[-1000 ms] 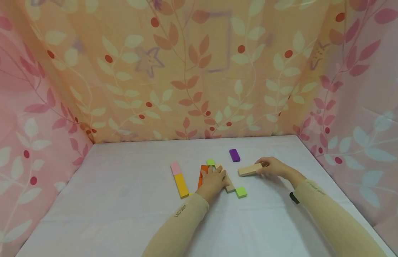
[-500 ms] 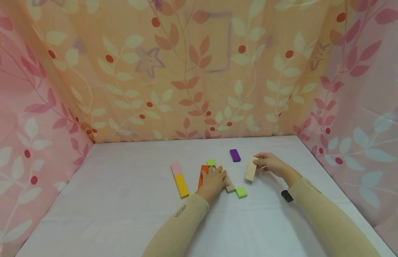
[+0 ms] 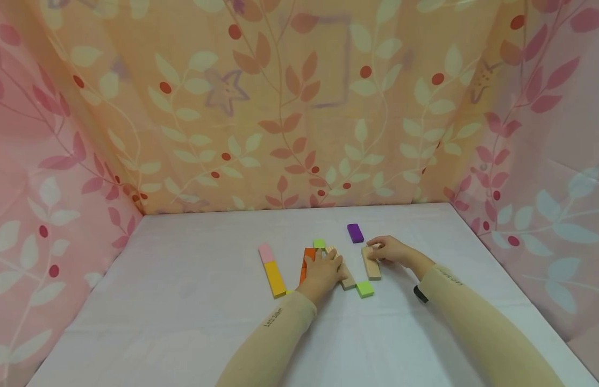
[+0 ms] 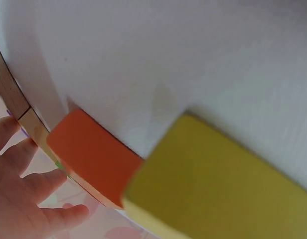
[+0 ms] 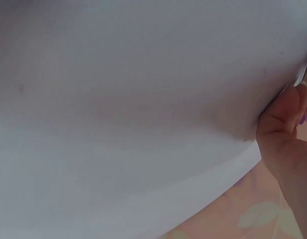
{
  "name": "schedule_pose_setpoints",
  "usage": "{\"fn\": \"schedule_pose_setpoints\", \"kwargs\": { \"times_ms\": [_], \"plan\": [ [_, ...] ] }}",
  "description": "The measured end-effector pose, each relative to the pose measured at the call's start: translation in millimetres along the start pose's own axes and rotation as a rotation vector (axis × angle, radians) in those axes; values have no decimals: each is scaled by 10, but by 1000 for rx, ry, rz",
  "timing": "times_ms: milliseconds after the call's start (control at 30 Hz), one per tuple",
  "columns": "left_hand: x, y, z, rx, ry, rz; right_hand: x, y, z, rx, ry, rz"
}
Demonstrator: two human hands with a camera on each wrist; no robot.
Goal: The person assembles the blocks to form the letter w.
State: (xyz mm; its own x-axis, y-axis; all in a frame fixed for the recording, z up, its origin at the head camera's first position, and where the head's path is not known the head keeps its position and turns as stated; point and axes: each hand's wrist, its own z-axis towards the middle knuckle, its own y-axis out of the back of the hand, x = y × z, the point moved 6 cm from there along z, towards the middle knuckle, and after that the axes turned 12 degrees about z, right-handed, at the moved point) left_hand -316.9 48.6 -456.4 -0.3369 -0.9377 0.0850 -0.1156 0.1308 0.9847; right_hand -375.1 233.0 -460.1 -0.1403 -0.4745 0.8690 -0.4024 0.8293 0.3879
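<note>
In the head view my left hand (image 3: 323,273) rests, fingers spread, over a row of blocks, between an orange block (image 3: 308,255) and plain wooden blocks (image 3: 348,279). The left wrist view shows these fingers (image 4: 51,181) extended beside the orange block (image 4: 93,154); a yellow block (image 4: 218,184) looms closest. My right hand (image 3: 391,251) pinches the far end of a plain wooden block (image 3: 372,267), which lies lengthwise on the table, apart from the row. In the right wrist view the right hand (image 5: 288,129) has bent fingers at the frame's edge; its block is mostly hidden.
A purple block (image 3: 355,233) lies beyond the right hand. Green blocks (image 3: 364,289) sit at both ends of the wooden row. A pink block (image 3: 266,251) and a yellow-orange block (image 3: 275,280) form a line at left. Patterned cloth (image 3: 299,107) walls the white table.
The right hand has turned the wooden block from crosswise to lengthwise, tilting it upward midway, then brought it down flat slightly left. The left hand has stayed in place.
</note>
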Motion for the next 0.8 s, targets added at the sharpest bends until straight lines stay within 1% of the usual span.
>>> {"fn": "schedule_pose_setpoints", "kwargs": {
  "times_ms": [100, 200, 367, 400, 433, 567, 633, 667, 800],
  "plan": [
    [-8, 10, -8, -5, 0, 10, -2, 1, -14, -2, -6, -66],
    [1, 28, -17, -8, 10, 16, 0, -3, -18, -4, -8, -91],
    [28, 11, -4, 15, 21, 18, -1, -33, -6, 11, 1, -92],
    [31, 2, 7, 14, 21, 17, -6, -38, -1, 16, 0, -95],
    [37, -51, 51, -1, 16, 17, -12, -40, 5, 16, -4, -96],
    [38, -77, 86, -4, 17, 15, -30, -35, 18, 16, -8, -94],
    [33, -75, 84, -2, 16, 12, -34, -34, 16, 25, -5, -85],
    [25, -27, 45, 16, 18, 12, -34, -34, 13, 29, -3, -84],
    [8, 9, 1, 11, 13, 3, -47, -31, 9, 26, -22, -67]
  ]
}}
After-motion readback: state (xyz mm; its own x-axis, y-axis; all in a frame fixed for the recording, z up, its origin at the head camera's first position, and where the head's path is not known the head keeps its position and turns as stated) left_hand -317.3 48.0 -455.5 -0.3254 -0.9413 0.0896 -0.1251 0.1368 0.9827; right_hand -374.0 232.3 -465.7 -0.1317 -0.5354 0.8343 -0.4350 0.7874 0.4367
